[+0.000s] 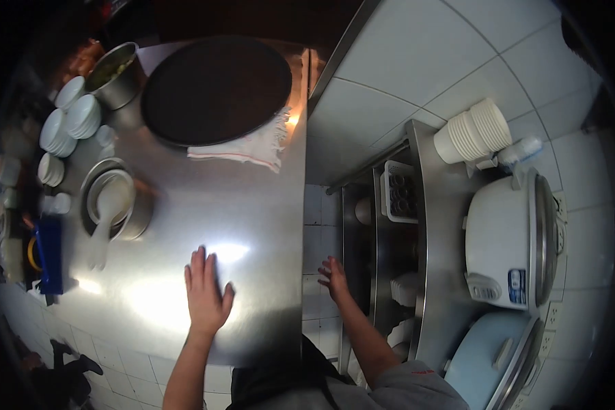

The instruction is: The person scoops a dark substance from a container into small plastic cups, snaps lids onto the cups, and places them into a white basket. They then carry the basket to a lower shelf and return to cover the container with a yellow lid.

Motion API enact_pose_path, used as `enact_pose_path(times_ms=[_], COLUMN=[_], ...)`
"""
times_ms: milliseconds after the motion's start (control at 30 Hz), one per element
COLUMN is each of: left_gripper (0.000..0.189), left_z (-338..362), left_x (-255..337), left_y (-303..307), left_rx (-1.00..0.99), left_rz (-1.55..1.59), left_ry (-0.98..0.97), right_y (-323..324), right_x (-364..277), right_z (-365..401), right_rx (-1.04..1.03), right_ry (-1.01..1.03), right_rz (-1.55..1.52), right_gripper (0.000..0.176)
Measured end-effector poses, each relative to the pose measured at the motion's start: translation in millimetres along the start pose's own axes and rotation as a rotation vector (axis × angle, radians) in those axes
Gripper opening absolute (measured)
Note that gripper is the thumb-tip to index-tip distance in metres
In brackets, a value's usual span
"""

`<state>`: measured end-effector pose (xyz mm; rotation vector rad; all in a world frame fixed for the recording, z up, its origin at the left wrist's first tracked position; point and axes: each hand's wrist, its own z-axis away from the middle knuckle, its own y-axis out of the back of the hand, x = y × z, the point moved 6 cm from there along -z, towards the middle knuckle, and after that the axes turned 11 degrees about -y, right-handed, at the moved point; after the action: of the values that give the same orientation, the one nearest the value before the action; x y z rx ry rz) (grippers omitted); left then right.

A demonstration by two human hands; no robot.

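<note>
My left hand [207, 290] is spread over the stainless steel table [178, 205], fingers pointing forward and thumb out, with nothing in it. To the right, past the table's edge, my right hand [333, 279] hangs over the gap before the shelves, its fingers apart and holding nothing. Ahead and left of my left hand stands a metal pot [143, 212] with a white rice paddle [102, 229] lying across it. A large round black tray [215, 89] rests farther up the table, partly on a white cloth [253, 147].
Stacked white bowls [82, 116] and a steel pot of green food [113, 75] line the far left. On the right, a steel shelf [430, 225] carries stacked cups [475, 130], a white rice cooker [502, 239] and a light blue one [485, 352]. Another person's legs [68, 359] show lower left.
</note>
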<state>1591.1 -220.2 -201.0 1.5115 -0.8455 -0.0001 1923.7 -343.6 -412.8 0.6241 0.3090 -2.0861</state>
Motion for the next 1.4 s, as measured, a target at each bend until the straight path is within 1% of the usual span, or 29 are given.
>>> enact_pose_path(times_ms=[67, 100, 167, 200, 267, 300, 333, 367, 400, 433, 467, 500, 533, 567, 600, 667, 733, 800, 867, 933, 967, 1000, 1033, 1100, 1167, 1200, 1233, 1267, 1400], left_gripper=[0.073, 0.074, 0.075, 0.076, 0.075, 0.075, 0.074, 0.079, 0.084, 0.089, 0.095, 0.095, 0.093, 0.09, 0.087, 0.082, 0.077, 0.072, 0.068, 0.064, 0.062, 0.061, 0.058, 0.054, 0.05, 0.051, 0.051, 0.05, 0.05], left_z=[14, 29, 70, 99, 158, 189, 222, 256, 297, 342, 400, 456, 504, 546, 573, 609, 616, 607, 601, 604, 613, 627, 652, 712, 774, 800, 831, 841, 847], left_x=[-1, 4, 16, 20, 13, 6, -3, -17, -42, -74, -112, -146, -169, -186, -193, -208, -219, -226, -238, -250, -260, -273, -292, -319, -333, -330, -329, -323, -382], left_y=[-5, -5, 1, 6, 23, 31, 40, 50, 51, 50, 44, 42, 47, 50, 61, 69, 73, 75, 68, 73, 81, 87, 90, 99, 116, 125, 118, 128, 145], left_rx=[0.038, 0.021, -0.018, -0.039, -0.046, -0.07, -0.093, -0.148, -0.195, -0.226, -0.275, -0.393, -0.575, -0.645, -0.646, -0.522, -0.433, -0.26, -0.077, 0.029, 0.027, 0.024, 0.086, 0.238, 0.432, 0.436, 0.464, 0.421, 0.464], left_rz=[-0.139, -0.149, -0.143, -0.124, -0.129, -0.121, -0.117, -0.24, -0.14, -0.045, 0.101, 0.126, 0.025, -0.051, 0.003, 0.123, 0.236, 0.303, 0.375, 0.613, 0.627, 0.642, 0.654, 0.616, 0.494, 0.485, 0.416, 0.393, 0.383], left_ry=[0.041, 0.03, -0.022, -0.055, -0.062, -0.053, -0.036, -0.007, 0.136, 0.29, 0.583, 0.842, 0.953, 0.946, 0.998, 1.105, 1.129, 1.076, 0.973, 0.884, 0.888, 0.891, 1.003, 1.21, 1.421, 1.599, 1.769, 1.832, 1.807], right_y=[-24, -30, -53, -68, -109, -127, -150, -173, -194, -211, -237, -266, -292, -318, -343, -388, -427, -463, -498, -535, -555, -577, -601, -650, -699, -726, -751, -774, -882], right_x=[-27, -43, -79, -79, -72, -52, -24, 3, 24, 44, 62, 80, 99, 115, 130, 153, 170, 186, 202, 220, 232, 249, 269, 315, 346, 352, 361, 364, 358], right_z=[31, 47, 108, 134, 191, 209, 219, 228, 243, 252, 259, 270, 282, 294, 305, 324, 337, 343, 349, 358, 359, 354, 346, 337, 360, 369, 385, 397, 421], right_rx=[0.068, 0.085, 0.318, 0.316, 0.427, 0.406, 0.484, 0.554, 0.501, 0.483, 0.448, 0.378, 0.308, 0.224, 0.15, 0.011, -0.074, -0.18, -0.219, -0.311, -0.352, -0.556, -0.747, -0.921, -1.166, -1.174, -1.379, -1.584, -1.647], right_ry=[0.219, 0.332, 0.829, 0.843, 1.074, 1.095, 1.024, 0.952, 0.998, 0.98, 0.974, 1.051, 1.129, 1.173, 1.217, 1.305, 1.355, 1.374, 1.409, 1.461, 1.499, 1.356, 1.206, 1.212, 1.185, 1.203, 1.189, 1.167, 1.158], right_rz=[0.068, 0.122, 0.54, 0.54, 0.851, 0.852, 1.062, 1.269, 1.27, 1.295, 1.317, 1.36, 1.401, 1.435, 1.472, 1.45, 1.437, 1.46, 1.481, 1.522, 1.532, 1.471, 1.406, 1.517, 1.759, 1.763, 1.736, 1.702, 1.842], right_gripper=[0.07, 0.069, 0.067, 0.067, 0.064, 0.064, 0.068, 0.071, 0.071, 0.074, 0.077, 0.078, 0.079, 0.079, 0.079, 0.078, 0.078, 0.077, 0.078, 0.078, 0.077, 0.075, 0.074, 0.071, 0.065, 0.065, 0.061, 0.058, 0.054])
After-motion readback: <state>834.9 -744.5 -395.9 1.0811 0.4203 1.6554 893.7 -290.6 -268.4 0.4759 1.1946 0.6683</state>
